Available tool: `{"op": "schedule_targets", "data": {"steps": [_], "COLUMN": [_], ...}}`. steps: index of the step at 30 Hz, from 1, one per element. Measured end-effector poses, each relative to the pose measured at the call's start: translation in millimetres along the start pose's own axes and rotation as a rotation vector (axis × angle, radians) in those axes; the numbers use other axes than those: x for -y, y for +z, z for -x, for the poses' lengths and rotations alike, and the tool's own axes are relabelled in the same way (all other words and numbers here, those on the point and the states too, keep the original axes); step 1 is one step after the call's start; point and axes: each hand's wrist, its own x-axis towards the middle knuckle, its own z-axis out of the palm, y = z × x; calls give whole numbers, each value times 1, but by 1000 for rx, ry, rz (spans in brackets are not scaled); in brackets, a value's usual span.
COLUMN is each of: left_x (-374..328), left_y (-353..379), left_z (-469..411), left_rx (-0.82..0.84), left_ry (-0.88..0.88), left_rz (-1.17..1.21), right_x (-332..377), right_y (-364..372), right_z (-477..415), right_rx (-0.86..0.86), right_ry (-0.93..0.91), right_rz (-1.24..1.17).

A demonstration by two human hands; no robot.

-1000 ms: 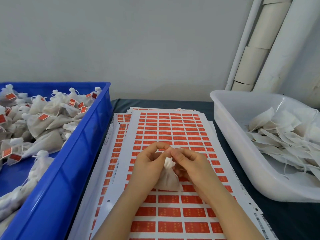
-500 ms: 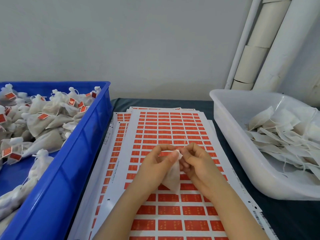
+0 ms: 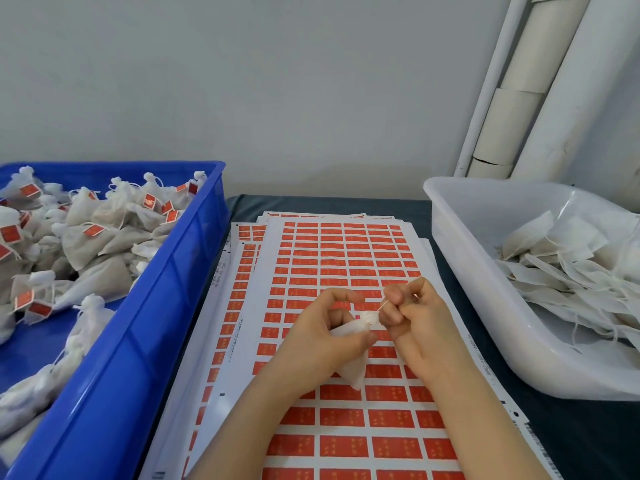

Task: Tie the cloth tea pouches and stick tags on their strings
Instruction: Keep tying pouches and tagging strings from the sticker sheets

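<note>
Cloth pouch sits in left hand; right hand pinches string.

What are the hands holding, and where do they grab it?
The left hand holds the white cloth pouch just below its gathered neck; the right hand pinches the pouch's string close to that neck.

Both your bare forearms come in from the near edge and angle toward each other over the middle. Your left hand is curled, forefinger arched above and thumb below, with the pouch in its grip. Your right hand sits just to the right of it, knuckles up and fingers folded in. Its fingertips pinch the string, slightly farther out than the left.
</note>
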Motion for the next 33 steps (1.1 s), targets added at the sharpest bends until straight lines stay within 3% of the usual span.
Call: {"op": "schedule_targets", "data": {"steps": [11,18,24,33], "left_x": [1,-2,-25,-45], "left_y": [1,-1,-8,-6], "left_z": [2,7,8,11], "left_rx": [22,-47,-234,-198], "left_ry": [-13,-2,70,61], "left_rz": [-15,-34,89,111], "right_x": [1,4,6,-1], "right_y": [-4,-7,2,7], "right_z": [-3,0,6,10], "right_rx": [-27,148,388,437], "right_ry": [-28,-81,-25,-82], "right_rz": [-29,23,26,308]}}
